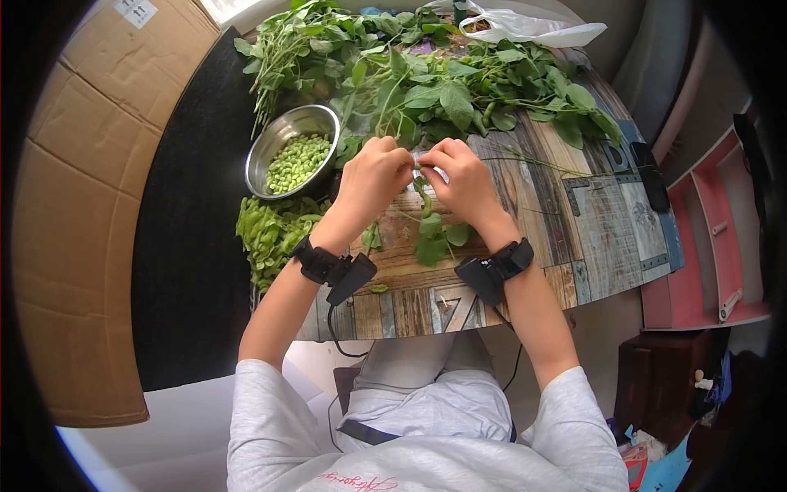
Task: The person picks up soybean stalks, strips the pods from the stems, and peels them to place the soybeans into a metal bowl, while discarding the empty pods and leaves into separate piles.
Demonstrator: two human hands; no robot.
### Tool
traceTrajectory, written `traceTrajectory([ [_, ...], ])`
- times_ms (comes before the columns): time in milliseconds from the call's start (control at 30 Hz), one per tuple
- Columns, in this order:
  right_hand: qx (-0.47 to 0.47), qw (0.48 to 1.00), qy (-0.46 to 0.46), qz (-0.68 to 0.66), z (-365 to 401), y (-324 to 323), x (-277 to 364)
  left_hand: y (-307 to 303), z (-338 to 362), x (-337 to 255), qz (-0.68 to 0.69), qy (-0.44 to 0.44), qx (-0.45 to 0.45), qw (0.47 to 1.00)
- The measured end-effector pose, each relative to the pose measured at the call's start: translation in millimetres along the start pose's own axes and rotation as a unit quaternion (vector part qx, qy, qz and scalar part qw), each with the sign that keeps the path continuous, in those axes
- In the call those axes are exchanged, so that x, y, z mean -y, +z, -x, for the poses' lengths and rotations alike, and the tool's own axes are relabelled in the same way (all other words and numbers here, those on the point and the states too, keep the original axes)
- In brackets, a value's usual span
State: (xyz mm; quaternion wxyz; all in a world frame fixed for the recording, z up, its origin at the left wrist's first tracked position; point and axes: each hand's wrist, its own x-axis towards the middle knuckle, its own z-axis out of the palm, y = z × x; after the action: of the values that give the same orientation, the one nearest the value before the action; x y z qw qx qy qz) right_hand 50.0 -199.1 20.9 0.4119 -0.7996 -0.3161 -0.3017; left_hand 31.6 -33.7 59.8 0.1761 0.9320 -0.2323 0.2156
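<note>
My left hand (377,174) and my right hand (461,182) are pinched close together over the table. A soybean sprig (426,199) with a green pod hangs from between their fingertips, its leaves (434,239) dangling below. Which part each fingertip grips is hidden by the fingers. To the left of my left hand, a steel bowl (253,176) holds shelled green beans (299,164). Below that bowl lies a heap of opened green pods (275,238). Just beyond my hands, leafy bean plants (443,94) are piled across the table.
The wood-patterned table (541,205) has a rounded front edge. A white plastic bag (533,29) lies at the back, and a dark phone-like object (649,176) at the right edge. Cardboard (94,205) stands at left beside a black surface (197,271). A pink rack (713,238) is at right.
</note>
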Motion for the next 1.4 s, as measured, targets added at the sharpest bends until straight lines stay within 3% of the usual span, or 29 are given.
traceTrajectory([
  [133,0.021,1.0,-0.003,0.016,1.6,2.6,2.4,2.8,1.5,-2.8,-0.033,0.016,-0.003,0.999],
  [267,-0.007,0.993,-0.07,0.093,3.0,5.7,0.3,3.8,-0.1,-2.1,-0.005,0.005,0.017,1.0],
  [433,-0.057,0.986,-0.115,0.104,1.5,8.7,-1.9,5.2,-9.2,12.3,0.2,-0.086,0.07,0.974],
  [567,-0.102,0.982,-0.122,0.104,1.1,6.4,-3.4,2.8,-19.8,15.5,0.233,-0.122,0.116,0.958],
  [733,-0.152,0.977,-0.143,0.051,-3.4,6.0,12.5,8.5,-27.9,24.0,0.279,-0.117,0.112,0.947],
  [833,-0.158,0.985,-0.061,-0.03,-0.1,6.9,12.2,14.0,-24.3,28.0,0.25,-0.107,0.093,0.958],
  [933,-0.181,0.941,0.112,-0.265,-3.3,2.7,14.9,14.4,-20.7,40.3,0.111,-0.078,0.014,0.991],
  [1000,-0.182,0.951,0.096,-0.23,-3.6,-0.8,5.1,12.1,-14.9,46.5,0.109,-0.104,0.018,0.988],
  [1067,-0.124,0.892,0.206,-0.383,-2.3,1.5,-1.8,8.3,-9.2,49.0,0.085,-0.115,0.02,0.99],
  [1233,-0.037,0.873,0.249,-0.418,-1.7,1.4,6.3,-14.2,3.7,21.2,0.066,-0.082,0.007,0.994],
  [1300,-0.024,0.869,0.249,-0.426,-1.8,1.7,10.9,-19.7,10.2,4.5,0.215,-0.122,-0.008,0.969],
  [1333,-0.013,0.865,0.248,-0.435,-1.4,1.8,12.7,-19.8,14.5,-1.2,0.217,-0.122,-0.009,0.968],
  [1400,0.005,0.869,0.245,-0.431,-0.7,2.3,15.1,-18.3,22.8,-9.7,0.349,-0.156,0.01,0.924],
])
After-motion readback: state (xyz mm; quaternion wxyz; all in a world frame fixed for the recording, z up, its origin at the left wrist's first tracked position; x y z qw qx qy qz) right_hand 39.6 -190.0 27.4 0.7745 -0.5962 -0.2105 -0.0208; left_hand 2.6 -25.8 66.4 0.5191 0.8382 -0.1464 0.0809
